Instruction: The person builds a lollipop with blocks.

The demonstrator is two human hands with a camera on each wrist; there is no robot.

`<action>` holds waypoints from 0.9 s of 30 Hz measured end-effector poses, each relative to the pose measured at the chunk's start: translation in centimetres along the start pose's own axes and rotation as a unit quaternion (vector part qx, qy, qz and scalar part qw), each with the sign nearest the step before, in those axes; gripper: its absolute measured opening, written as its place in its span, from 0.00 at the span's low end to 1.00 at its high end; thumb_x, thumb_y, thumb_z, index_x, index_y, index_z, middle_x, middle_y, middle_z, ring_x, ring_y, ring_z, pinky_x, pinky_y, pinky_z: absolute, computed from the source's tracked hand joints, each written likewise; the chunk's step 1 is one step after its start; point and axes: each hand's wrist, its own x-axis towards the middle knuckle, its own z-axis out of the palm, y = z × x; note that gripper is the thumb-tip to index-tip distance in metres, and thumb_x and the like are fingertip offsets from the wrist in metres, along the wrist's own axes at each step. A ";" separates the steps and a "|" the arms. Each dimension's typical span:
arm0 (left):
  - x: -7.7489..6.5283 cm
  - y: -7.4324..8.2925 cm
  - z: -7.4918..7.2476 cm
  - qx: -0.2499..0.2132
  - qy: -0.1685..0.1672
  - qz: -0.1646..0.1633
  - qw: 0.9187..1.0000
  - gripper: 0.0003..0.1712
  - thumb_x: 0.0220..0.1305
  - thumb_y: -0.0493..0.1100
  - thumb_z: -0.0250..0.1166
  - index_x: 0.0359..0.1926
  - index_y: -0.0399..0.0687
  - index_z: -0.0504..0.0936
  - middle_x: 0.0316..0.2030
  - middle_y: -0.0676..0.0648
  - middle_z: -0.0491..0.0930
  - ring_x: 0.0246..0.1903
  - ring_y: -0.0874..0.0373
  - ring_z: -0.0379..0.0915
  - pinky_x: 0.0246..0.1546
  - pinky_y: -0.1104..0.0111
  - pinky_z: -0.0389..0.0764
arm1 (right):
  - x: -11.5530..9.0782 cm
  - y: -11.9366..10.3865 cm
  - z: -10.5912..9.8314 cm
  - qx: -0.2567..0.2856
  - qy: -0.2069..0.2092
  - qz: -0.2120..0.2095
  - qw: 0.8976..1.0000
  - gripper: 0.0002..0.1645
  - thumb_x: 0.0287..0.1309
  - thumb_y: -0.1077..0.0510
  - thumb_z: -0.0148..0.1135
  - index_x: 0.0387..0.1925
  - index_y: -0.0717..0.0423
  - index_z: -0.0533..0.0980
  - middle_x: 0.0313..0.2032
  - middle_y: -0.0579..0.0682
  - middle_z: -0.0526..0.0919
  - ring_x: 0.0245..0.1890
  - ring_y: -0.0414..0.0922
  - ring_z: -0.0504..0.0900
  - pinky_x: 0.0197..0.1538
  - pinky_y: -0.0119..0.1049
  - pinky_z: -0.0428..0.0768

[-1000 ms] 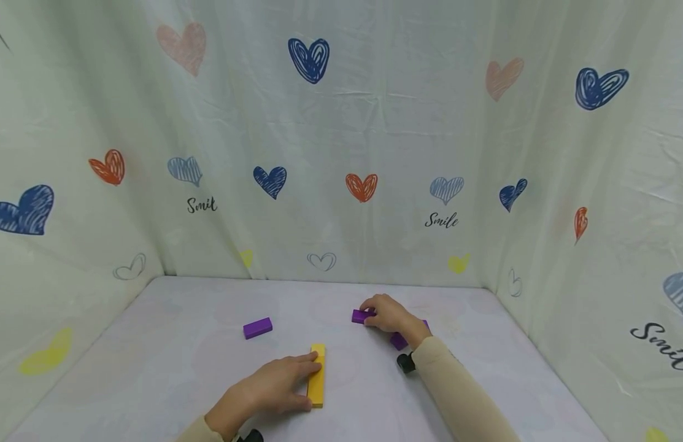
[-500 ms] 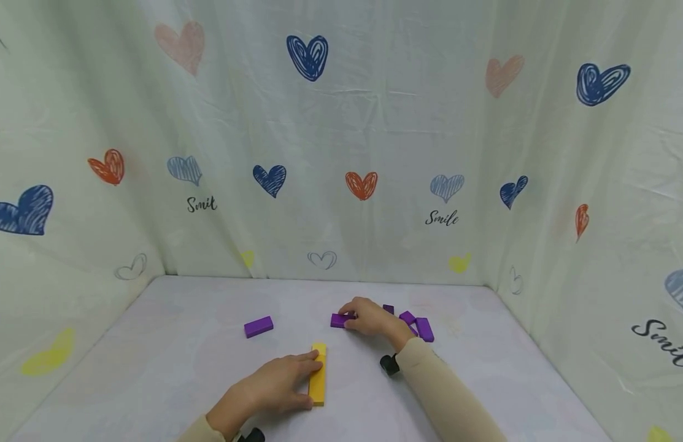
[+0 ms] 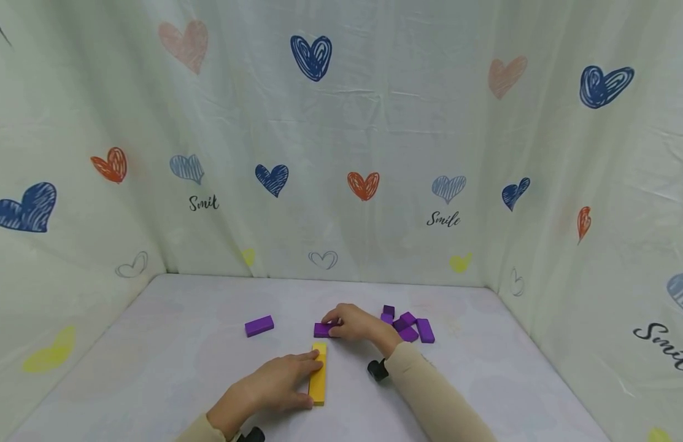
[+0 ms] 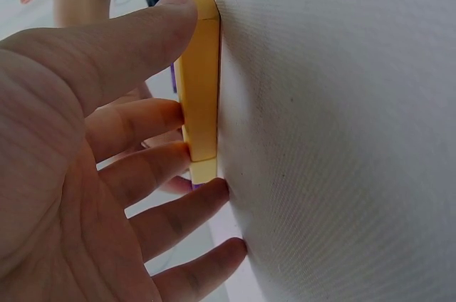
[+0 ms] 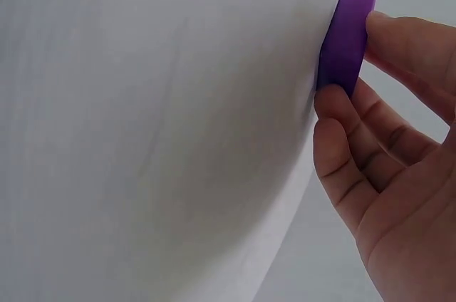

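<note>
My left hand [image 3: 277, 383] lies alongside a row of yellow blocks [image 3: 317, 387], lined up pointing away from me on the white table. In the left wrist view its thumb and extended fingers touch the side of the long yellow block [image 4: 199, 88]; a shorter yellow piece [image 4: 204, 170] continues it at the far end. Just beyond the row, my right hand [image 3: 355, 324] pinches a purple block [image 3: 321, 330] between thumb and fingers. The right wrist view shows that purple block [image 5: 349, 31] close over the table surface, fingertips at its lower end.
A single purple block [image 3: 259, 326] lies to the left on the table [image 3: 153, 368]. Several more purple blocks [image 3: 405, 320] sit grouped to the right, behind the right wrist. A curtain printed with hearts [image 3: 396, 141] encloses the table's back and sides.
My right hand has moved left and slightly nearer with the purple block, from the purple group toward the far end of the yellow row. The left hand stays where it was.
</note>
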 end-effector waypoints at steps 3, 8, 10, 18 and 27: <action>0.0 0.1 -0.1 0.001 0.000 0.000 1.000 0.37 0.53 0.60 0.69 0.63 0.53 0.74 0.66 0.47 0.67 0.62 0.46 0.66 0.59 0.49 0.70 | 0.1 -0.3 0.2 -0.002 -0.006 -0.010 1.000 0.16 0.61 0.55 0.63 0.52 0.44 0.81 0.43 0.40 0.78 0.43 0.37 0.74 0.53 0.34 0.76; 0.1 0.1 -0.1 -0.006 -0.008 -0.010 1.000 0.38 0.53 0.61 0.69 0.63 0.54 0.74 0.66 0.49 0.67 0.62 0.47 0.66 0.59 0.49 0.70 | 0.2 -0.9 0.4 0.009 -0.022 -0.031 0.999 0.16 0.61 0.56 0.63 0.51 0.46 0.81 0.39 0.39 0.78 0.40 0.35 0.75 0.49 0.30 0.77; 0.1 0.1 0.0 -0.007 -0.009 -0.011 1.000 0.38 0.53 0.61 0.69 0.63 0.55 0.73 0.66 0.49 0.67 0.62 0.48 0.66 0.59 0.50 0.70 | 0.1 -1.2 0.3 0.017 -0.028 -0.034 0.999 0.16 0.61 0.57 0.63 0.50 0.46 0.81 0.39 0.39 0.78 0.39 0.35 0.75 0.49 0.30 0.77; 0.0 -0.1 0.2 -0.004 -0.004 -0.004 1.000 0.37 0.54 0.61 0.68 0.63 0.54 0.73 0.66 0.49 0.67 0.62 0.48 0.66 0.59 0.50 0.70 | -0.1 -1.6 0.3 0.011 -0.034 -0.036 0.999 0.16 0.61 0.57 0.62 0.51 0.47 0.81 0.38 0.38 0.79 0.38 0.34 0.75 0.49 0.29 0.77; 0.0 0.1 0.0 -0.011 -0.008 -0.011 1.000 0.37 0.54 0.61 0.69 0.63 0.54 0.73 0.66 0.50 0.67 0.63 0.48 0.65 0.59 0.50 0.70 | -0.1 -1.4 0.4 0.007 -0.031 -0.038 0.999 0.15 0.61 0.57 0.62 0.50 0.47 0.81 0.38 0.38 0.79 0.38 0.34 0.75 0.48 0.29 0.77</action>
